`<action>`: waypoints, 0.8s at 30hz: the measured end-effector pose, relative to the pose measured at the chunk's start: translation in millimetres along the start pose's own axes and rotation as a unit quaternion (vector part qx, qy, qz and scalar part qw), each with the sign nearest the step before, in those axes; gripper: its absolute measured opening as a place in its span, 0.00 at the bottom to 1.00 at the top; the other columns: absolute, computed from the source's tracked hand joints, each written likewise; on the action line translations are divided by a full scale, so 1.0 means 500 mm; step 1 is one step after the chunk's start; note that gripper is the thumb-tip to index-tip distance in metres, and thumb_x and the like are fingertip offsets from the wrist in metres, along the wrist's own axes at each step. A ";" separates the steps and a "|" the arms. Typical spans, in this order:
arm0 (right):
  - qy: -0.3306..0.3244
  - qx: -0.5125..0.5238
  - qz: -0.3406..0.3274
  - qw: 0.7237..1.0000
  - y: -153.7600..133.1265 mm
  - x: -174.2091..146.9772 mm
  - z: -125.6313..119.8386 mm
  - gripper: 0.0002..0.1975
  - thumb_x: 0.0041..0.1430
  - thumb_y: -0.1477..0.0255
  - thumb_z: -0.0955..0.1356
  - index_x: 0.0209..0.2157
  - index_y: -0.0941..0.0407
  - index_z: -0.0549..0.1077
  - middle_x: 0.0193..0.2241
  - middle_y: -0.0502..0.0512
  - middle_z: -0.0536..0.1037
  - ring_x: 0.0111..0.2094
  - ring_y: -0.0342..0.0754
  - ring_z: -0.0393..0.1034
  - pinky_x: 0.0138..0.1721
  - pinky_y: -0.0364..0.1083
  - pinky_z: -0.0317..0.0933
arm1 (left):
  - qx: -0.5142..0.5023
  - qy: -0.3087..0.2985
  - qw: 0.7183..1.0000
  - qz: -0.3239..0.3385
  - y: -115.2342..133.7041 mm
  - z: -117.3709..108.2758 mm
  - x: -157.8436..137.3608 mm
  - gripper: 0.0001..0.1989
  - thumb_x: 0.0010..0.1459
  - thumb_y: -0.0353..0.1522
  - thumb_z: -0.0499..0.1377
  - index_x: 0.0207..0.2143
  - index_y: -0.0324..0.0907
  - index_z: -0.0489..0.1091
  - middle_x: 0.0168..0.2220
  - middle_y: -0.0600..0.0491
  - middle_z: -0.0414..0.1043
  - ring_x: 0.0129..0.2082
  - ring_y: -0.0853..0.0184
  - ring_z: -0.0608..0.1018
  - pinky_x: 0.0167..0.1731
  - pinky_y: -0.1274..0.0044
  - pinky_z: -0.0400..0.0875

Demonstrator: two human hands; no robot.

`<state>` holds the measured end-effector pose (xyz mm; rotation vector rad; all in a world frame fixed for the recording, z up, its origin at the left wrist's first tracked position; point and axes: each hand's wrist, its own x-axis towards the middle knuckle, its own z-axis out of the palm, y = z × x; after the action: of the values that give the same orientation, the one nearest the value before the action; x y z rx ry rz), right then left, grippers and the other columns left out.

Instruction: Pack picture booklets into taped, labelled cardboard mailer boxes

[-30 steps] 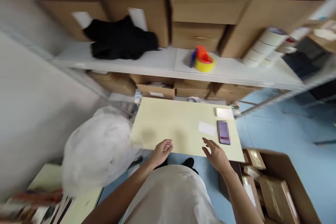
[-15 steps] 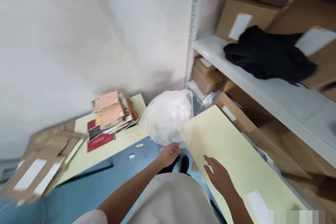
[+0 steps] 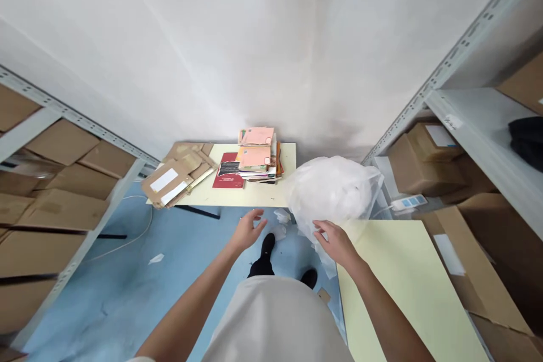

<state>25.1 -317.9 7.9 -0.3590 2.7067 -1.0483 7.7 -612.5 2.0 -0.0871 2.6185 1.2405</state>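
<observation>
My left hand (image 3: pixel 249 230) is held out over the blue floor, fingers apart, with nothing in it. In front of it stands a pale yellow table (image 3: pixel 201 195) carrying a stack of books and booklets (image 3: pixel 257 158), pink covers on top. Left of the stack lies a red booklet (image 3: pixel 227 181), then a pile of flattened cardboard (image 3: pixel 178 175). My right hand (image 3: pixel 333 240) hovers, open, by the near side of a big white plastic bag (image 3: pixel 335 186); I cannot tell whether its fingertips touch the bag. Nothing shows in that hand.
A second yellow table (image 3: pixel 399 271) stands at my right. Metal shelves with cardboard boxes (image 3: pixel 63 203) rise on the left, and more boxes (image 3: pixel 424 164) on the right, near a white power strip (image 3: pixel 409 202). Paper scraps (image 3: pixel 156 258) lie on the floor.
My view has turned left, so the book table now lies straight ahead and the left shelves show. My left hand has moved away from the bag; my right hand has come off the right table.
</observation>
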 end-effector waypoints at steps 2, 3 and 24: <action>-0.009 -0.018 -0.031 0.999 -0.034 0.069 0.017 0.16 0.61 0.69 0.60 0.48 0.54 0.72 0.44 0.58 0.77 0.43 0.51 0.73 0.46 0.52 0.66 | 0.031 0.038 0.999 0.006 -0.024 -0.037 0.021 0.21 0.56 0.42 0.53 0.48 0.41 0.69 0.49 0.42 0.72 0.46 0.55 0.76 0.41 0.65 0.73; -0.008 -0.026 -0.044 0.999 -0.050 0.104 0.029 0.16 0.61 0.70 0.61 0.48 0.54 0.72 0.44 0.59 0.77 0.45 0.52 0.72 0.47 0.52 0.66 | 0.046 0.047 0.998 0.012 -0.039 -0.055 0.033 0.21 0.56 0.42 0.53 0.48 0.40 0.68 0.50 0.41 0.71 0.48 0.55 0.74 0.43 0.65 0.73; 0.089 0.092 0.092 0.988 -0.156 0.551 0.226 0.29 0.53 0.69 0.66 0.59 0.53 0.61 0.53 0.57 0.72 0.50 0.52 0.69 0.50 0.52 0.64 | -0.124 -0.003 0.991 0.046 -0.166 -0.169 0.357 0.31 0.54 0.37 0.59 0.58 0.35 0.56 0.59 0.36 0.61 0.62 0.51 0.61 0.59 0.59 0.56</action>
<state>-191.6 -528.1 -51.5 0.0182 2.7001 -1.3155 -168.6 -721.4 -52.2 -0.0069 2.4757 1.5909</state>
